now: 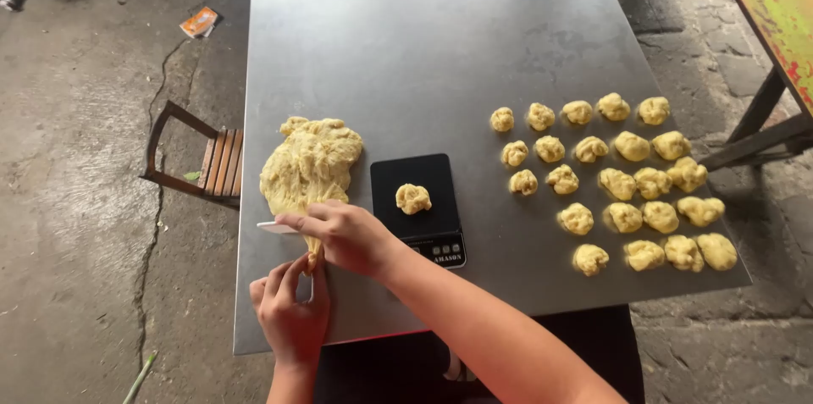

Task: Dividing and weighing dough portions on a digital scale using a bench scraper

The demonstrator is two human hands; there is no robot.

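The dough mass point(309, 163), pale yellow and lumpy, lies on the left part of the grey metal tabletop point(423, 40), just left of a small black scale point(419, 201). From its near end a narrow strand of dough point(314, 256) hangs toward me. My left hand point(290, 315) pinches the bottom of that strand, thumb and forefinger closed on it near the front edge of the tabletop. My right hand point(343, 235) reaches across from the right and lies over the near end of the mass. It grips a thin white scraper point(277, 227), of which only the left tip sticks out past my fingers; those fingers are curled together around it, pressed against the dough where the strand begins.

On the platform of the scale sits one small dough piece point(413, 198), apart from both my hands. The display at the front of the scale is partly covered by my right wrist.

Well to the right, on the same tabletop, lie the portioned dough balls point(622, 184), roughly rounded lumps set out in loose rows, near one another but mostly not touching.

Beside the tabletop on the left stands a wooden chair point(203, 163) on a cracked concrete floor point(76, 201). At the upper right runs the edge of a painted bench point(766, 6), green and red.
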